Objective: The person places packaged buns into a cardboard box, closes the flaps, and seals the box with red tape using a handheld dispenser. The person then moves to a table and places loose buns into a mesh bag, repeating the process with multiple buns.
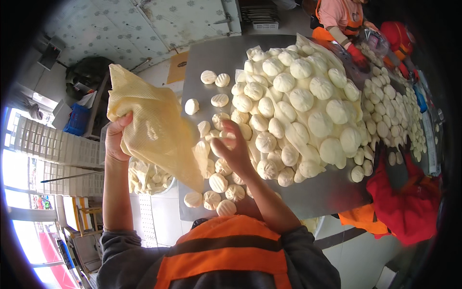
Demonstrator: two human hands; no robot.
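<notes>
My left hand (119, 135) grips a bunched edge of a yellowish ribbed cloth (155, 119), lifted at the near left of the metal table. The cloth's lower corner hangs beside loose buns. My right hand (232, 146) is over the buns to the right of the cloth, fingers spread and curled, with nothing plainly held. Pleated white buns (266, 142) form a large heap, with pale cloths (299, 155) lying among and over them. Several buns lie loose near the table's front edge, some showing ribbed undersides (218, 183).
The steel table (202, 54) reaches far right to another bun heap (386, 104). Co-workers stand at its far side (339, 18) and near side (404, 209), one wearing red gloves. A tub of cloths (149, 177) stands below the left edge; white crates (72, 144) are stacked farther left.
</notes>
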